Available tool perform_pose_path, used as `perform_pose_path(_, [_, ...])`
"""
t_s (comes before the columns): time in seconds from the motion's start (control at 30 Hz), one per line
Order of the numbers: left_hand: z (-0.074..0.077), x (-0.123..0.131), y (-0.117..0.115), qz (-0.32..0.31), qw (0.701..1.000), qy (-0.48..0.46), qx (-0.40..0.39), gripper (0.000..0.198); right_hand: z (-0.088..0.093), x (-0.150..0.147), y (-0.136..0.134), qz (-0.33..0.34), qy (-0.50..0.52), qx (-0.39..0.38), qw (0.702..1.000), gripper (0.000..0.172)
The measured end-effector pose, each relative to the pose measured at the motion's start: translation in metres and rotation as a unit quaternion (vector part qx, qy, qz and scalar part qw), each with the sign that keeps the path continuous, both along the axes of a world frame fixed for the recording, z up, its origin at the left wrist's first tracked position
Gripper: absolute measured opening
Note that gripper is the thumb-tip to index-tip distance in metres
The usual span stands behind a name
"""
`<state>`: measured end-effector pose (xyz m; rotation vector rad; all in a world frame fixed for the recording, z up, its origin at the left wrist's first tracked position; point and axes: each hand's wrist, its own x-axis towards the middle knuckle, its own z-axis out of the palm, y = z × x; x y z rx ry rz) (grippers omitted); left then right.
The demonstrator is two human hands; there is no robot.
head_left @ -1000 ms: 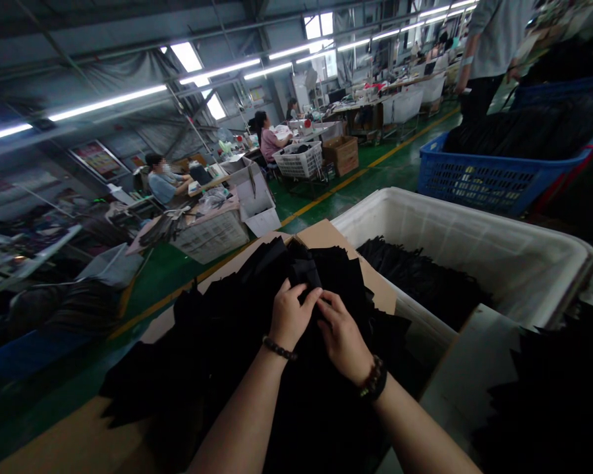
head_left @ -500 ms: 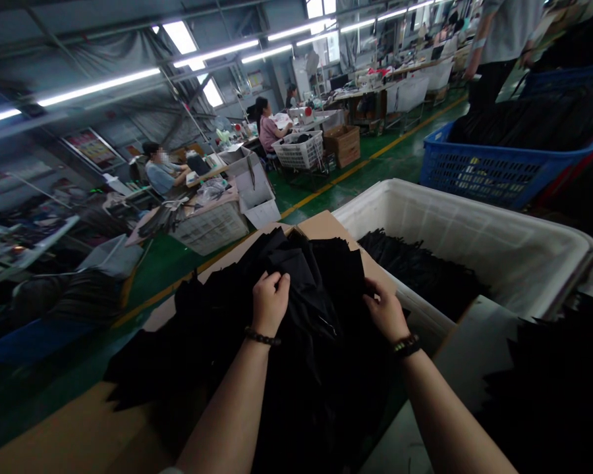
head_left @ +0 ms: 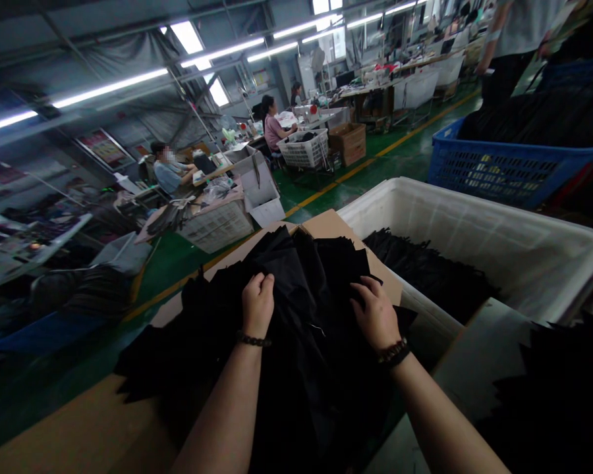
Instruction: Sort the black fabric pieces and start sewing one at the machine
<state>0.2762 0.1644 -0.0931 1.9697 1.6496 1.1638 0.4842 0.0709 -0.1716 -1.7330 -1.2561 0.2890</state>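
A heap of black fabric pieces (head_left: 296, 316) lies over a cardboard box in front of me, with jagged layered edges at its far side. My left hand (head_left: 257, 303) is closed, thumb and fingers pinched on the black fabric near the middle of the heap. To its right, my right hand (head_left: 375, 313) rests on the right part of the heap, its fingers apart and slightly bent. A small pale mark or thread shows on the fabric between the hands. The dark cloth hides most folds.
Beyond my right hand stands a white plastic bin (head_left: 474, 204) with black pieces inside. Cardboard flaps (head_left: 329, 224) edge the heap. A blue basket (head_left: 494, 158) full of dark cloth is at the far right, near a standing person (head_left: 526, 33). More black pieces (head_left: 563, 388) lie at lower right.
My left hand has shifted slightly left with the fabric. My right hand has moved inward over the heap, its fingers now more spread. The view has turned slightly left.
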Motion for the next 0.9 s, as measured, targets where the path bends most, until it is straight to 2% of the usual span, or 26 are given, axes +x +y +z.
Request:
perform_pose_path(0.2, [-0.005, -0.015, 0.0, 0.008, 0.999, -0.044, -0.011, 0.031, 0.005, -0.005, 0.001, 0.016, 0.005, -0.002, 1.0, 0.025])
perform_pose_path(0.33, [-0.001, -0.013, -0.007, -0.011, 0.996, -0.076, -0.038, 0.032, 0.032, -0.027, -0.01, 0.092, 0.028, 0.019, 0.995, 0.027])
perform_pose_path(0.4, [0.005, -0.008, -0.012, -0.028, 0.996, -0.074, -0.047, 0.032, 0.051, -0.045, -0.018, 0.158, 0.043, 0.027, 0.986, 0.037])
perform_pose_path(0.5, [0.018, 0.003, -0.018, -0.049, 0.996, -0.052, -0.049, 0.033, 0.074, -0.07, -0.026, 0.221, 0.054, 0.007, 0.974, 0.067])
perform_pose_path(0.6, [0.03, 0.012, -0.023, -0.063, 0.996, -0.041, -0.043, 0.033, 0.083, -0.085, -0.028, 0.212, 0.02, -0.005, 0.977, 0.085])
perform_pose_path(0.73, [0.039, 0.019, -0.026, -0.087, 0.993, -0.07, -0.036, 0.033, 0.089, -0.092, -0.03, 0.2, -0.051, -0.016, 0.978, 0.076])
perform_pose_path(0.83, [0.041, 0.026, -0.024, -0.104, 0.983, -0.142, -0.053, 0.034, 0.096, -0.09, -0.034, 0.204, -0.122, -0.051, 0.97, 0.078])
perform_pose_path(0.9, [0.043, 0.034, -0.022, -0.131, 0.96, -0.227, -0.103, 0.031, 0.102, -0.084, -0.034, 0.203, -0.153, -0.075, 0.964, 0.077])
